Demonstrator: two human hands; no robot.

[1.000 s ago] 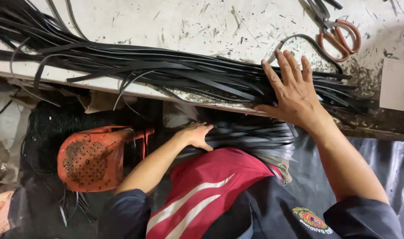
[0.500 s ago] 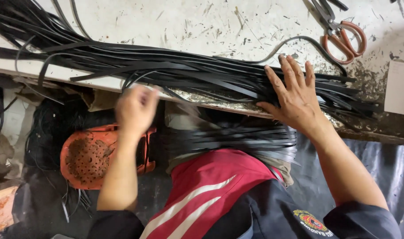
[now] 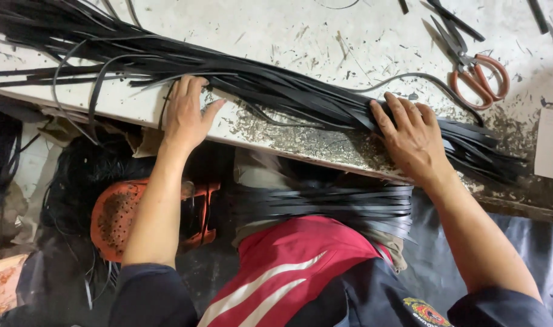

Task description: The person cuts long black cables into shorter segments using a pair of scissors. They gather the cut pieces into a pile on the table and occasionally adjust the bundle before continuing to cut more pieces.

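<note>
Both hands are on the strips (image 3: 276, 91), a long bundle of flat black strips on the table (image 3: 325, 36). The bundle's long axis runs far-left to near-right, slanting down toward the right edge, where its ends fan out past the right hand.

Left hand (image 3: 185, 115): palm down at the bundle's near side, left of middle, fingers together reaching onto the strips, thumb out to the right. Flat press, not a pinch as far as I can see.

Right hand (image 3: 412, 136): palm down on the bundle's right part, fingers spread a little and laid across the strips, heel at the table's near edge. Also pressing, nothing gripped.

The strips lie between and under both hands, so neither is clearly nearer; the left covers the mid-left section, the right the section near the fanned ends. The far-left tail of the bundle lies well beyond the left hand, loose and looping.

A second batch of black strips (image 3: 325, 206) lies across the lap, below the table edge, roughly left-right, touched by no hand.

Scissors (image 3: 476, 66) with orange handles lie far right on the table, apart from the right hand. An orange stool (image 3: 116, 221) is on the floor at left, under the left forearm. More black scrap is heaped around it.
</note>
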